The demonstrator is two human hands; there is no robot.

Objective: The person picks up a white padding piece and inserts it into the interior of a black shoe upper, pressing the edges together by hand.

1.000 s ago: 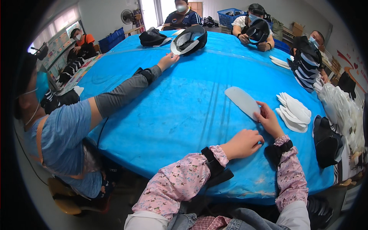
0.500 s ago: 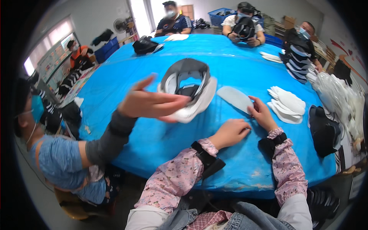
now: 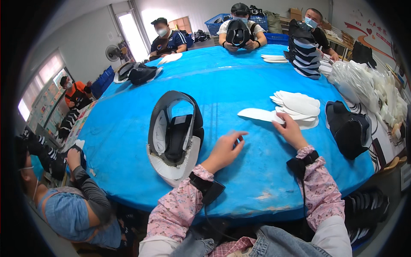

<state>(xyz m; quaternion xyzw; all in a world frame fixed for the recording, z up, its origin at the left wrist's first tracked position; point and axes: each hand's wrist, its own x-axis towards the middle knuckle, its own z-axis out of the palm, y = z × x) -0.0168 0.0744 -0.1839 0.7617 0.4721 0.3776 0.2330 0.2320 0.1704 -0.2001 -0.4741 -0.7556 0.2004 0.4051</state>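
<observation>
A dark grey shoe upper (image 3: 174, 132) with a white, rough-edged underside lies on the blue-covered table to my left, its hollow facing up. Just right of it, my left hand (image 3: 224, 150) hovers with bent, slightly blurred fingers apart and nothing in them. Between thumb and fingers, my right hand (image 3: 293, 131) pinches the near end of a thin white insole (image 3: 256, 114), which points away to the left. Close behind that hand spreads a fanned pile of white insoles (image 3: 299, 105).
Another black shoe upper (image 3: 349, 130) stands at the right edge, near clear plastic bags (image 3: 359, 81). A tall stack of uppers (image 3: 305, 53) rises at the far right. Two uppers (image 3: 141, 73) lie far left. Co-workers sit around the table, one close on my left (image 3: 72, 214).
The co-worker's arm on the left has drawn back from the shoe upper, which now lies nearer me. My left hand has moved left toward it. My right hand has raised the insole slightly.
</observation>
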